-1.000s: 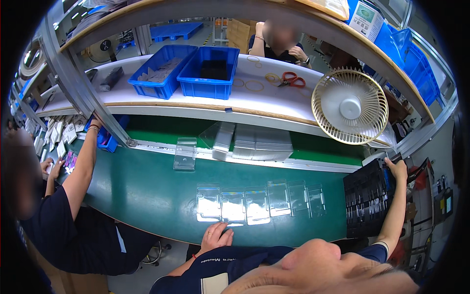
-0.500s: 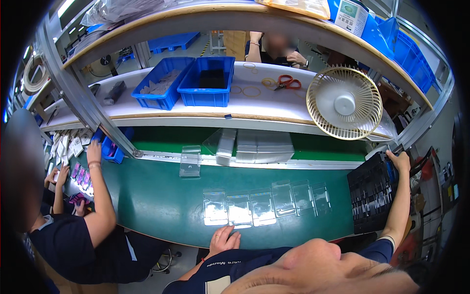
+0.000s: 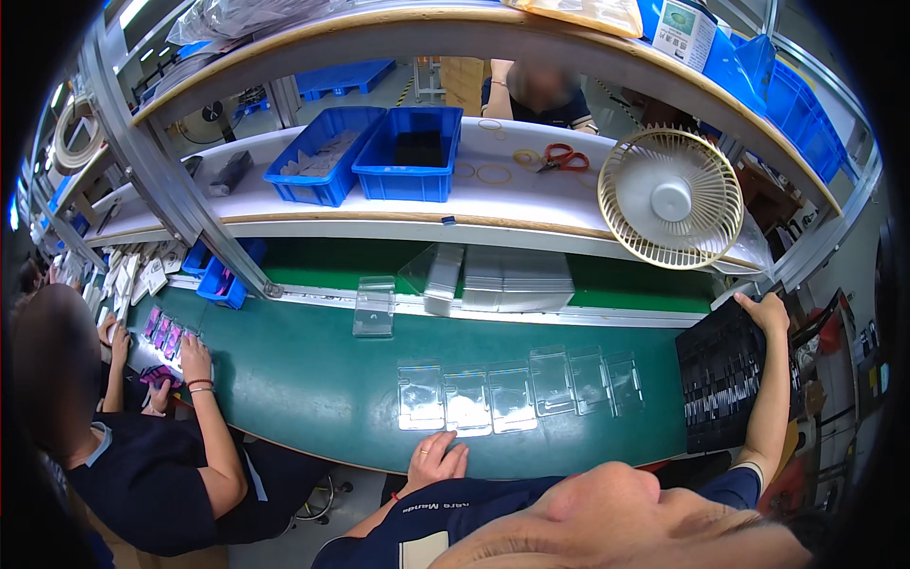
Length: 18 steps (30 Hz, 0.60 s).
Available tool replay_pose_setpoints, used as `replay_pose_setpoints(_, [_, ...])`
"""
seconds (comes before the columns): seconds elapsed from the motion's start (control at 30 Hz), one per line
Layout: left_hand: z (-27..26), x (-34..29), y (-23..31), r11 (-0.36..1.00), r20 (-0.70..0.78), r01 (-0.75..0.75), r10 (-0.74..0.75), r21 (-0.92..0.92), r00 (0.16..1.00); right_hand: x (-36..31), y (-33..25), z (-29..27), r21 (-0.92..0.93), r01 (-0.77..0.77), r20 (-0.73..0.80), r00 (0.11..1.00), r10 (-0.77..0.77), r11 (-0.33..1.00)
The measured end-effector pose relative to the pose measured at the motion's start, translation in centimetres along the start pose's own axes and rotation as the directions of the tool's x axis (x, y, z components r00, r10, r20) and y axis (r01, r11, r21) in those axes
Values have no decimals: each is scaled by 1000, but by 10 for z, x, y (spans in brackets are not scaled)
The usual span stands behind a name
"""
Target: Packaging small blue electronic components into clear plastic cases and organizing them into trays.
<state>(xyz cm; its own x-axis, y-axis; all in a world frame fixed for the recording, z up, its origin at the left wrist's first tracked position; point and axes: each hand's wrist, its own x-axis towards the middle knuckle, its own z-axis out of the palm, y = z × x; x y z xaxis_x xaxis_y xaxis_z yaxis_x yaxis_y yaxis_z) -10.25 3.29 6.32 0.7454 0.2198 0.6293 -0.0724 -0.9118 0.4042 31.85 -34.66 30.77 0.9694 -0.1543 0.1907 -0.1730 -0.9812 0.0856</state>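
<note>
Clear plastic trays (image 3: 514,398) lie in a row on the green tabletop, several of them, some catching bright glare. At the table's front edge rests my left hand (image 3: 438,457), fingers loosely extended just below the row and holding nothing. Off to the right, my right hand (image 3: 764,313) grips the upper corner of a black tray (image 3: 706,332). Rows of slim black pieces (image 3: 725,400) with shiny edges show in the black tray. My right forearm covers part of its right side.
Another clear tray (image 3: 374,308) leans by the rail, beside stacked clear plastic pieces (image 3: 518,282). Above are two blue bins (image 3: 403,182), red-handled scissors (image 3: 565,159) and a fan (image 3: 671,201). At left, a co-worker's hand (image 3: 195,362) touches pink-and-white pieces (image 3: 169,334).
My right hand has shifted slightly left on the black tray's edge, and a blue patch beside it no longer shows. The co-worker's hand moved from the small blue bin to the pink pieces.
</note>
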Motion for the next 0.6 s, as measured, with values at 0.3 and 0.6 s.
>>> replay_pose_setpoints(0.3, [-1, 2, 1, 1000, -49, -12, 12, -4, 999, 8, 8, 3, 88, 84, -15, 996, -83, 993])
replay_pose_setpoints(0.6, [-2, 33, 18, 794, 144, 111, -30, -597, 989, -28, 14, 10, 887, 270, -238, 963, -130, 375])
